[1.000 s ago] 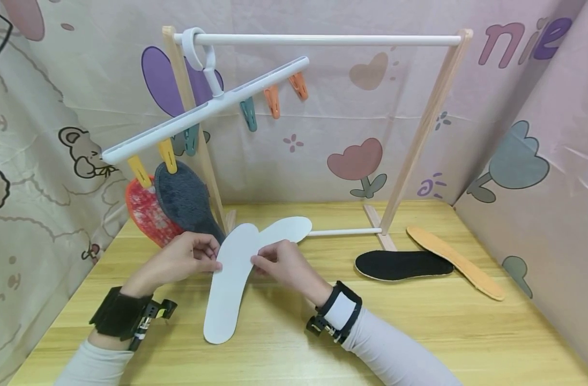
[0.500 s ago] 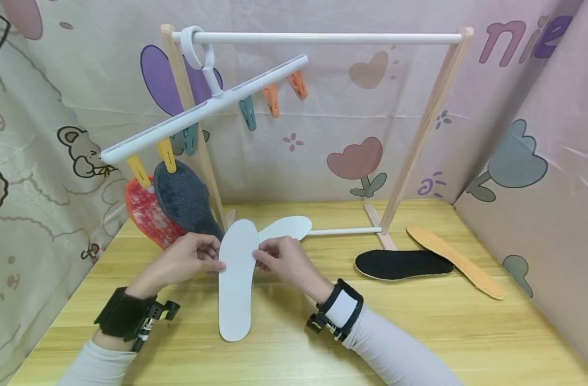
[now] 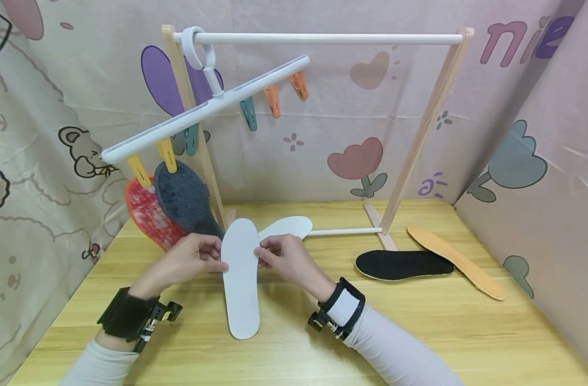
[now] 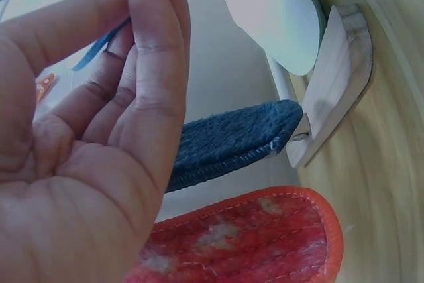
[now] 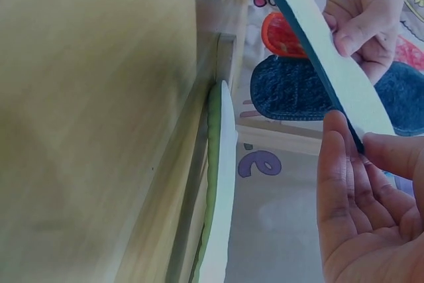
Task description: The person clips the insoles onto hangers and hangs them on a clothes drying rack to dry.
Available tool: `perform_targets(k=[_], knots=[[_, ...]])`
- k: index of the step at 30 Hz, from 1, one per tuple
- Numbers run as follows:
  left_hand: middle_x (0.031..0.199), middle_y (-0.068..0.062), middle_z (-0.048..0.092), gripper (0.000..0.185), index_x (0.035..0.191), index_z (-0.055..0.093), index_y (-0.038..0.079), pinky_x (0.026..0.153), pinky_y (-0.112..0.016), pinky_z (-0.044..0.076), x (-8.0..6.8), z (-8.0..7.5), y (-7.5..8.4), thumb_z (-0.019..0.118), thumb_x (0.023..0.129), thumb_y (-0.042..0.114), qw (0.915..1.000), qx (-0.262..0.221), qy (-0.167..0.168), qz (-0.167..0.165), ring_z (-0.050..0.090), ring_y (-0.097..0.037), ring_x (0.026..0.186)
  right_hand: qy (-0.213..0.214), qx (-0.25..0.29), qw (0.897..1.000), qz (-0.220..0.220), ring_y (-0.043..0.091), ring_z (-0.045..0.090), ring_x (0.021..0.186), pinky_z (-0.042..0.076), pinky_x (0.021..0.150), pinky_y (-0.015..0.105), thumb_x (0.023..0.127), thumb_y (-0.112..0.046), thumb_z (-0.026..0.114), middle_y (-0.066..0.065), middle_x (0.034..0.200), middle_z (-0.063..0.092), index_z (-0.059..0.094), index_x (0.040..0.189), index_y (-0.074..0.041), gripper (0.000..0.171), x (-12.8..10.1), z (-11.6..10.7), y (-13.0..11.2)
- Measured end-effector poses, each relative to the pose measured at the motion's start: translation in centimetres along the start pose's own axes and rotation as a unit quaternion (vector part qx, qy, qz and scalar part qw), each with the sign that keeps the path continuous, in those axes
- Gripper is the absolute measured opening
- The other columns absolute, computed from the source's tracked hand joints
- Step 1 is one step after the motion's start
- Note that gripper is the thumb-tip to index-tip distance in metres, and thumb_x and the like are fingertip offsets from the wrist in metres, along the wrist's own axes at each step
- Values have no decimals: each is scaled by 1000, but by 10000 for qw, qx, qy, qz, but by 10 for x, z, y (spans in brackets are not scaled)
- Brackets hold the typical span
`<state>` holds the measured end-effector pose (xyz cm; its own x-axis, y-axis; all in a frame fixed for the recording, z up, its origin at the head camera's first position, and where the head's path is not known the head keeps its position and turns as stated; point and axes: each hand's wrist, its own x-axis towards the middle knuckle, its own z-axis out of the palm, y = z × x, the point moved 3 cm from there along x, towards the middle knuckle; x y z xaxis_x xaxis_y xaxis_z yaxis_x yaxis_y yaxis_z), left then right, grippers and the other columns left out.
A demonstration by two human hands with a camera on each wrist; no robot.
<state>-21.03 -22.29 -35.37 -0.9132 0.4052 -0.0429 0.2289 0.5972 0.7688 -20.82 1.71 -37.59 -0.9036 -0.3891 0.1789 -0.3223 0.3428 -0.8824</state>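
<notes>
Pastel cartoon sheeting backs the wooden table [image 3: 419, 332]. Both hands pinch one white insole [image 3: 240, 284] upright between them: left hand [image 3: 178, 265] on one edge, right hand [image 3: 286, 262] on the other. Fingertip holds like these could let it slip. Just beyond hang a grey insole [image 3: 185, 201] and a red insole [image 3: 146, 214], crowding the clip hanger [image 3: 202, 110] above.

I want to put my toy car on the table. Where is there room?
Bare wood lies along the table's near edge, between the white insole in both hands and the black insole. The right front corner is free too. By the rack's left post, the hanging grey insole and red insole crowd it.
</notes>
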Motion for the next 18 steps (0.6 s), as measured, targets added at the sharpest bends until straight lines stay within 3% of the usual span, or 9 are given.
perform_targets(k=[7, 11, 18], knots=[[86, -5, 71, 23, 98, 73, 7, 67, -25, 54, 1, 2, 0, 91, 88, 19, 10000, 16, 56, 70, 64, -20, 77, 31, -54, 9999, -120, 37, 78, 84, 62, 70, 23, 106, -16, 69, 11, 88, 80, 79, 106, -1, 18, 1, -2, 3], [86, -5, 71, 23, 98, 74, 7, 67, -25, 55, 1, 1, 0, 90, 89, 20, 9998, 32, 161, 81, 66, -19, 77, 30, -58, 9999, -155, 38, 78, 85, 64, 72, 28, 106, -15, 69, 11, 89, 81, 79, 106, -1, 17, 1, -2, 2], [89, -10, 78, 15, 105, 74, 1, 73, -38, 67, -2, -1, 4, 79, 99, 14, 9986, -509, 87, 95, 79, -30, 81, -10, -166, 9996, -226, 35, 79, 85, 61, 72, 21, 107, -14, 68, 12, 90, 81, 79, 105, -2, 16, 2, -4, 0]])
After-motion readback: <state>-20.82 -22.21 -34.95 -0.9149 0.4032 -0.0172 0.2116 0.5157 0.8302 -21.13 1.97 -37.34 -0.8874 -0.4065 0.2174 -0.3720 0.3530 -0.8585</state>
